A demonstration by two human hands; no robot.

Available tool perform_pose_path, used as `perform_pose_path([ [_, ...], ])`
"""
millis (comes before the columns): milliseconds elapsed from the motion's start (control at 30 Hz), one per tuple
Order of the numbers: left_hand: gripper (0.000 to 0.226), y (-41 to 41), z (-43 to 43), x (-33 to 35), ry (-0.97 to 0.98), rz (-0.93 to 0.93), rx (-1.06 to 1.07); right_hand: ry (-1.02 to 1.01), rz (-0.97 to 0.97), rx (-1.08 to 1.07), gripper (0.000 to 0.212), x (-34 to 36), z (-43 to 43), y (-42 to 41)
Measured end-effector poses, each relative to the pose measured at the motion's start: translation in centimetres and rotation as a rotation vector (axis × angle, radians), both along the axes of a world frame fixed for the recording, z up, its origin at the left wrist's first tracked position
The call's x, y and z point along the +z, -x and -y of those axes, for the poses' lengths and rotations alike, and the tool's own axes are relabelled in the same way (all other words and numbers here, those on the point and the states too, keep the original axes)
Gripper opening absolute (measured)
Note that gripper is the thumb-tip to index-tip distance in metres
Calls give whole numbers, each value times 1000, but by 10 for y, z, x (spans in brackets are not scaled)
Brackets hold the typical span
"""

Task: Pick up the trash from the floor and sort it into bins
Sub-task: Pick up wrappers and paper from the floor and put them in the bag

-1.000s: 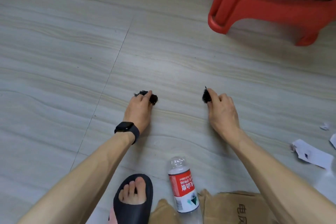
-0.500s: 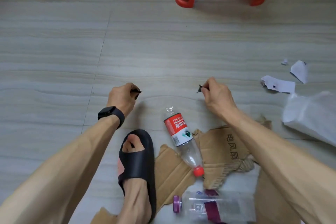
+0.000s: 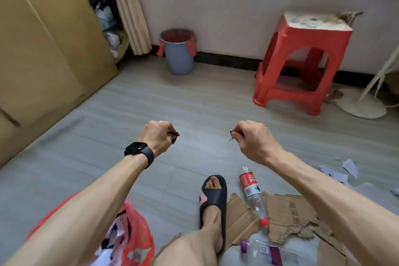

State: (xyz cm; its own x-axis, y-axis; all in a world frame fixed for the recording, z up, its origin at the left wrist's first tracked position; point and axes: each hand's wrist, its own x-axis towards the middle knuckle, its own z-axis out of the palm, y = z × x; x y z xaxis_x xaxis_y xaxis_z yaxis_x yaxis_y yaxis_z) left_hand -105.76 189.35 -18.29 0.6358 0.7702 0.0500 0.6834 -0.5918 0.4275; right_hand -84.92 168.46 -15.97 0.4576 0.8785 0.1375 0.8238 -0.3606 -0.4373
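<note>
My left hand (image 3: 158, 136) is raised above the floor and pinches a small black clump of trash (image 3: 174, 135). My right hand (image 3: 252, 138) is level with it and pinches another small black scrap (image 3: 232, 134). A grey bin with a red liner (image 3: 178, 52) stands by the far wall. Under my left forearm sits a second bin with a red bag (image 3: 136, 237) holding paper. On the floor near my foot lie a red-labelled plastic bottle (image 3: 251, 190), a purple-capped bottle (image 3: 265, 251), torn cardboard (image 3: 289, 211) and white paper scraps (image 3: 336, 173).
A red plastic stool (image 3: 302, 60) stands at the right by the wall, with a white fan base (image 3: 360, 106) beside it. Large cardboard boxes (image 3: 43, 49) line the left side. My foot in a black slipper (image 3: 212, 198) is planted at the bottom centre.
Both hands have lifted off the floor with the black scraps. My view has tilted up, bringing the wall, the grey bin and the boxes into sight.
</note>
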Motion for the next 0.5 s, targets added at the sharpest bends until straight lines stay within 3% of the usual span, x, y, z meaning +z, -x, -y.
perform_pose_path([
  [133,2,116,-4,28,-39,-1,181,-44,81,223,12,50,-39,90],
  [267,6,218,8,23,49,-64,281,108,76,396,14,69,-75,171],
  [500,12,303,44,-17,190,-224,287,281,-60,604,17,70,-103,279],
])
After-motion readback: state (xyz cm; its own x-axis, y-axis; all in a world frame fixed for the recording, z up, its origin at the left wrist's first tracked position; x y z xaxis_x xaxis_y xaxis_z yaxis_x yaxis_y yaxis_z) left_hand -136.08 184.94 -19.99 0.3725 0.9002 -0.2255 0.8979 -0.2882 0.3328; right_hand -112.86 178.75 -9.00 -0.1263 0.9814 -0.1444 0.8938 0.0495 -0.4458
